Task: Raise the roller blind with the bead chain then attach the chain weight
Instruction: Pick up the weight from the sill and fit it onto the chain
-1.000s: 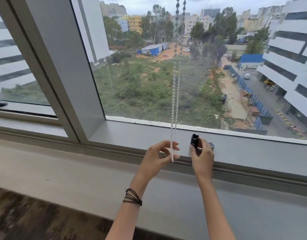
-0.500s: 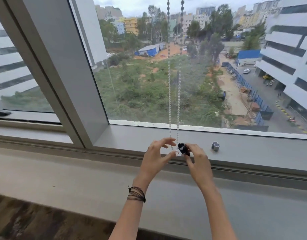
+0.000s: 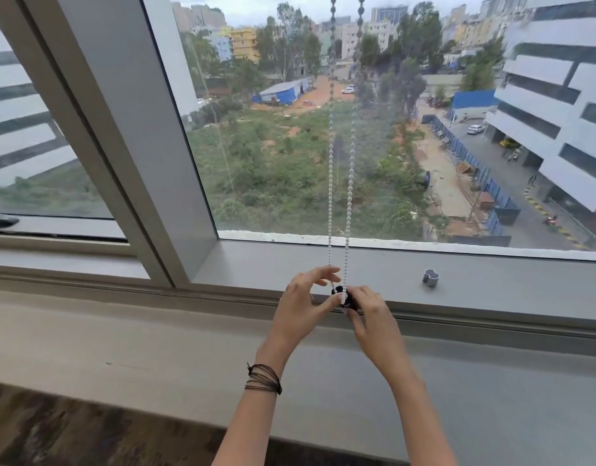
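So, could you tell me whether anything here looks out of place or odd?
One thing: a small grey piece sits alone on the window sill, right of both hands, apart from the black weight being fitted to the bead chain. Nothing looks damaged or spilled.

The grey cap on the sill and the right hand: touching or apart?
Apart. The head view shows bare sill between the grey cap and the right hand, which holds the black weight.
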A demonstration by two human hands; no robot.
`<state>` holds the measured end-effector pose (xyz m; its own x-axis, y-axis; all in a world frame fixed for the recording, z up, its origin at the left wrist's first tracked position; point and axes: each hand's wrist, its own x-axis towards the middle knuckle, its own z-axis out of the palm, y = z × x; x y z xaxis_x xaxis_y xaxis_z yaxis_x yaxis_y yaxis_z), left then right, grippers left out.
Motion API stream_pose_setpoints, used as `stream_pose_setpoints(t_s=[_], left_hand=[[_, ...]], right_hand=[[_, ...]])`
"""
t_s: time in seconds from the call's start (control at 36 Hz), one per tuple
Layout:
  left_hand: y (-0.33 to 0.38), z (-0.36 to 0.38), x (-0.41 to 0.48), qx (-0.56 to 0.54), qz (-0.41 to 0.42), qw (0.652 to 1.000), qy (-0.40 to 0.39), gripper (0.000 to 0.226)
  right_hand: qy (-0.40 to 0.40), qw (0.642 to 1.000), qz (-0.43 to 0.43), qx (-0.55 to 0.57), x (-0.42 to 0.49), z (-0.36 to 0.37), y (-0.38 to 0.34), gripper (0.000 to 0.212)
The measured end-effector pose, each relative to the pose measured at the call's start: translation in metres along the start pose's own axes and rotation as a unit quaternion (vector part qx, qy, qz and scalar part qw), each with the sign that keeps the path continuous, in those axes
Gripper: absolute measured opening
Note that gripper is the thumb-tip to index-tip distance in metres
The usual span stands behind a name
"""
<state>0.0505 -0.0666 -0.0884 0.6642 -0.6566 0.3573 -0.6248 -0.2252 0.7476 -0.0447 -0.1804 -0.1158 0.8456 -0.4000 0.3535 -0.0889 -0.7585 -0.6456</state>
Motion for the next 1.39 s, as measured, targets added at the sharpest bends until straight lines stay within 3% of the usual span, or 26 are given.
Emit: stream_pose_setpoints(t_s=[0.14, 0.56, 0.92, 1.14, 1.39], left_hand=[[0.001, -0.002, -0.004, 0.000, 0.006, 1.000, -0.003, 0.046], [0.008, 0.000, -0.009, -0.069, 0.001, 0.997, 0.017, 0.044], [0.024, 0.005, -0.010, -0.217, -0.027, 0.975, 0.042, 0.037], [0.031, 0.002, -0.008, -0.265, -0.029, 0.963, 0.038, 0.028], [0.032, 0.011, -0.005, -0.248, -0.015, 0.967, 0.058, 0.028]], right_hand=[[0.008, 1.000, -0.005, 0.026, -0.002, 0.001, -0.008, 0.027], [0.035, 0.990, -0.021, 0.133, -0.002, -0.004, -0.018, 0.031], [0.125, 0.947, 0.022, 0.295, -0.001, -0.002, -0.023, 0.026], [0.117, 0.927, 0.043, 0.354, -0.001, -0.007, -0.022, 0.013], [0.099, 0.917, 0.059, 0.381, -0.003, -0.011, -0.021, 0.022]])
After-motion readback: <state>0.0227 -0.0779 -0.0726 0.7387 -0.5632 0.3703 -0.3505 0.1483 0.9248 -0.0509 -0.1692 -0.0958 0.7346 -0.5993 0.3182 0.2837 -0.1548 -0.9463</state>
